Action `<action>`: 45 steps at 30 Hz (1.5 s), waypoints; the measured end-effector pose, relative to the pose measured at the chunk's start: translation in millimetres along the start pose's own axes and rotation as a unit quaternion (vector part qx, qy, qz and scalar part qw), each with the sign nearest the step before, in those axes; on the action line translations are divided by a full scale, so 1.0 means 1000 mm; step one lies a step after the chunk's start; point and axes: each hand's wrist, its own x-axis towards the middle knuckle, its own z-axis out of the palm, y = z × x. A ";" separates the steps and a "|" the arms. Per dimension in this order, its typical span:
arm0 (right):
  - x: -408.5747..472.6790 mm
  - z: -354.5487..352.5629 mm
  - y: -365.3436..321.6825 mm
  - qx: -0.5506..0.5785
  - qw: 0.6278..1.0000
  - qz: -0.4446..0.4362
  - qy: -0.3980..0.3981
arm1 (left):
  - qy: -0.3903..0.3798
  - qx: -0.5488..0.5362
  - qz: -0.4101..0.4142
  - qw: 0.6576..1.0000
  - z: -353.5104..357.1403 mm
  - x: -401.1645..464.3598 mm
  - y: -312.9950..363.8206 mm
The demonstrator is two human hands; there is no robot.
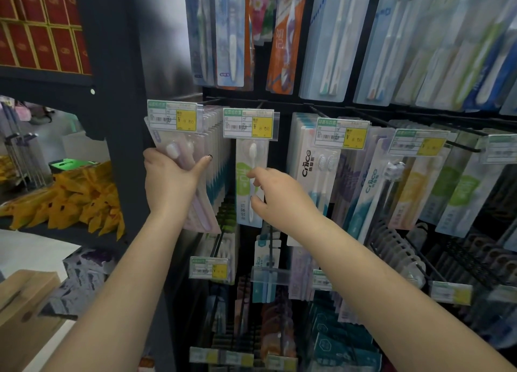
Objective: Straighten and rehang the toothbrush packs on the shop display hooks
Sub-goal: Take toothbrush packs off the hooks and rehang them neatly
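Note:
My left hand [167, 176] grips a tilted pink-and-white toothbrush pack [179, 148] at the front of the leftmost hook's row, thumb across its face. That row of packs [218, 153] hangs behind a price tag [172, 116]. My right hand [275, 195] pinches the lower part of a green-and-white toothbrush pack [247, 176] that hangs on the second hook under its price tag [248, 124]. To the right hang white "cnice" packs [316, 173].
More toothbrush packs fill the hooks above [279, 36], to the right [447, 192] and below [265, 273]. A dark shelf upright [123, 120] stands just left of my left hand. Yellow packets [81, 195] lie on a shelf at left; a cardboard box [25, 310] sits low left.

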 end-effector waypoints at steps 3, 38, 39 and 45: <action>0.000 0.002 0.001 0.000 1.000 -0.001 0.001 | -0.005 0.008 -0.008 1.000 -0.003 -0.006 -0.001; 0.005 0.044 0.004 0.327 0.938 0.118 0.002 | -0.020 -0.006 0.038 0.999 0.011 -0.029 -0.022; 0.004 0.044 0.005 0.326 0.938 0.119 0.003 | -0.025 -0.001 0.033 0.999 0.012 -0.025 -0.023; 0.002 0.040 0.007 0.330 0.934 0.137 0.008 | -0.032 0.045 -0.018 0.998 0.026 -0.012 -0.026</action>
